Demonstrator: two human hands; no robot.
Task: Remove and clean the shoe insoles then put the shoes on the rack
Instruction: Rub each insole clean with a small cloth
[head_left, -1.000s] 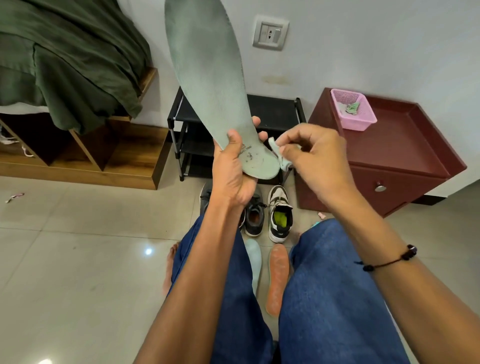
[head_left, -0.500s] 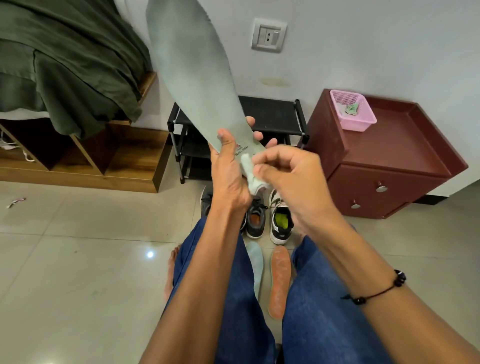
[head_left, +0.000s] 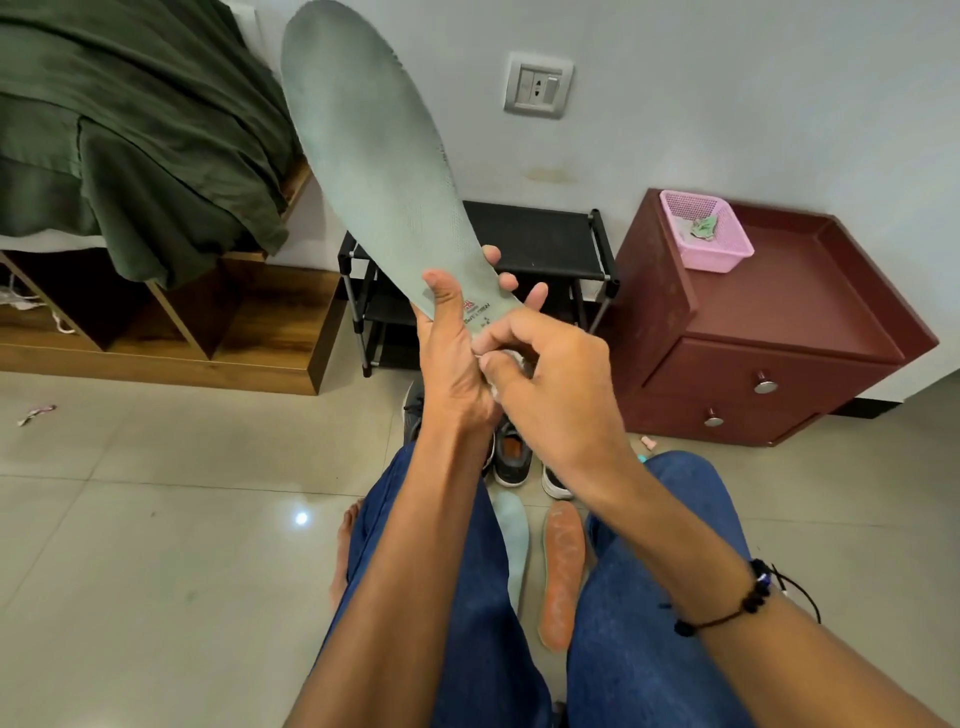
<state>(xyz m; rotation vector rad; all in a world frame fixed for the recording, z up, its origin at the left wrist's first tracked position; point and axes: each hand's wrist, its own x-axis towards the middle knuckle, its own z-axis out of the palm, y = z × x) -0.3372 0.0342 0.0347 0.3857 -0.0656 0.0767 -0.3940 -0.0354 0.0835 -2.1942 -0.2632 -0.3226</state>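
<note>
Bed: a bed (head_left: 130, 135) with a dark green cover fills the upper left, above a wooden base with open compartments.
Cabinet: a dark red cabinet (head_left: 769, 332) with two drawers stands at the right, against the wall; a pink basket (head_left: 706, 231) sits on its top.
Shoe rack: the black rack (head_left: 540, 244) stands between the bed and the cabinet; no shoe is seen on the shelves that show.
Held insole: the grey-green insole (head_left: 363, 156) stands nearly upright in front of the person, its toe end high and leaning to the left.
Shoes: two pairs wait on the floor before the rack, partly hidden by the arms; one dark shoe (head_left: 511, 457) shows an orange inside.
Floor insoles: a pale green insole (head_left: 511, 540) and an orange insole (head_left: 561, 566) lie side by side on the tiles between the person's knees.
Left hand: the left hand (head_left: 457, 358) grips the heel end of the held insole, thumb on the printed face and fingers behind.
Right hand: the right hand (head_left: 550, 374) pinches a small white wipe (head_left: 511, 358), mostly hidden, and presses it at the heel.
Change: a second ago the wipe was apart, to the right of the heel; now it is on the heel, beside the left thumb, and the toe end leans more to the left.
Meaning: the wiping of this insole has just begun at the heel, so most of the surface probably remains, and the rack step is far.
</note>
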